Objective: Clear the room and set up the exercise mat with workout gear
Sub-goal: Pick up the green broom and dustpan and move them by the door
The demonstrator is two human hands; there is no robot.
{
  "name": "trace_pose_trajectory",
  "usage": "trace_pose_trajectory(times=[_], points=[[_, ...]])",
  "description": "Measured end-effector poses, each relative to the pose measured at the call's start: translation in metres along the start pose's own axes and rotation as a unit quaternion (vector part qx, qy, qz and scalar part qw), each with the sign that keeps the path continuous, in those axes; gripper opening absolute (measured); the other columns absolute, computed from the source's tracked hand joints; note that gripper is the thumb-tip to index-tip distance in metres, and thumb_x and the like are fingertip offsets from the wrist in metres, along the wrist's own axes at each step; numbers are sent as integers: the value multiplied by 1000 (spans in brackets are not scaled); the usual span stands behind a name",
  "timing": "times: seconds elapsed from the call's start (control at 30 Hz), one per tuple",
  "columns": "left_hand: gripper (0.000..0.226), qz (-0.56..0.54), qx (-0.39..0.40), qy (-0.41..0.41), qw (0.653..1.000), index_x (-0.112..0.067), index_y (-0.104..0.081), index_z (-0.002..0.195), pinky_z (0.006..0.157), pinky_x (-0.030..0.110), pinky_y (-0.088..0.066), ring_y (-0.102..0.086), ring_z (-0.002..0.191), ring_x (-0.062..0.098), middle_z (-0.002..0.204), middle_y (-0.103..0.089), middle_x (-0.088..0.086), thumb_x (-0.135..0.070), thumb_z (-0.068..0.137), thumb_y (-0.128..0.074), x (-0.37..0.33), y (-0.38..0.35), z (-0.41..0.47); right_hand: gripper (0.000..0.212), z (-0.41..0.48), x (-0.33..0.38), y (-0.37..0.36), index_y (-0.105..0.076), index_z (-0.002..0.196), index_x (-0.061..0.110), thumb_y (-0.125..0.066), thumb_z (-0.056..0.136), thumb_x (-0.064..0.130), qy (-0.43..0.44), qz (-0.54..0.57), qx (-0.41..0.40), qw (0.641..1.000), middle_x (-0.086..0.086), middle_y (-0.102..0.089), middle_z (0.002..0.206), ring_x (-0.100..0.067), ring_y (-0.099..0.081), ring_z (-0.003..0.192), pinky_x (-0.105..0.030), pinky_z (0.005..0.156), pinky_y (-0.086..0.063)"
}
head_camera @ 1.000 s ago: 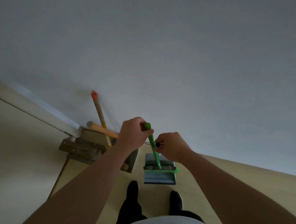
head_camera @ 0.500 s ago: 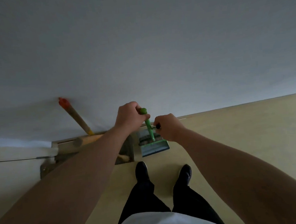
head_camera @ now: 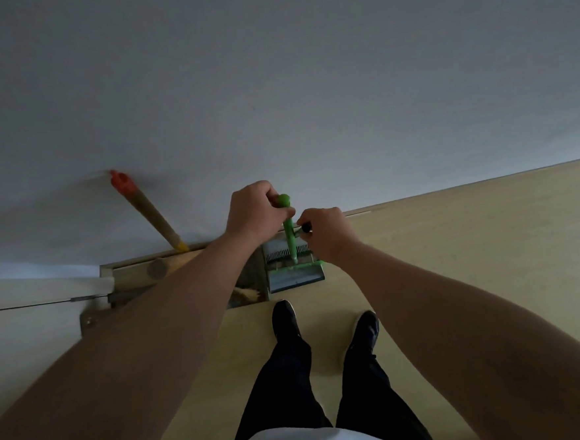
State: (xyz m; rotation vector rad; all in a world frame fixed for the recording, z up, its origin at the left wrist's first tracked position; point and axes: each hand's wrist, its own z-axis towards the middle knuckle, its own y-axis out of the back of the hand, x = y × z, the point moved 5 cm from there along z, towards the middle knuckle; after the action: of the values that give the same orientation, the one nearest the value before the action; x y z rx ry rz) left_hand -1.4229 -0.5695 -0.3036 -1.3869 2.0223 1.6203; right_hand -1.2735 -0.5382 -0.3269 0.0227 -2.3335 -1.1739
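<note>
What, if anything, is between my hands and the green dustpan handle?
Nothing visible. The left hand grips the green handle near its top, and the right hand pinches a black-tipped piece right beside it.

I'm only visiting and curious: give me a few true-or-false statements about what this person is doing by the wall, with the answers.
1. The left hand grips the top of the green handle. True.
2. The right hand hangs idle at the person's side. False: it is raised beside the green handle, with its fingers curled round a small black-tipped part.
3. A red-capped stick leans against the wall. True.
4. The person is wearing white shoes. False: the shoes are black.
</note>
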Motion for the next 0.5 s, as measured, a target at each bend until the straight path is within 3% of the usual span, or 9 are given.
trace_pose_trajectory(times=[0.17,0.5], points=[[30,-1,-16,-1,1000,-13,-65,89,57,16,-35,-57,72,4,85,-66,-5,-29,77,-88,7,6,7,23,8,5,-1,-72,115,12,-63,95,7,4,26,-15,1000,-9,-73,103,-25,-69,89,-37,81,-61],[31,-15,-27,2,1000,-13,-67,93,59,16,-38,-62,78,9,86,-67,-6,-30,77,-88,13,3,23,23,28,8,-3,-71,118,12,-64,96,9,-11,33,-23,999,-8,-74,107,-20,-66,88,-27,77,-55]])
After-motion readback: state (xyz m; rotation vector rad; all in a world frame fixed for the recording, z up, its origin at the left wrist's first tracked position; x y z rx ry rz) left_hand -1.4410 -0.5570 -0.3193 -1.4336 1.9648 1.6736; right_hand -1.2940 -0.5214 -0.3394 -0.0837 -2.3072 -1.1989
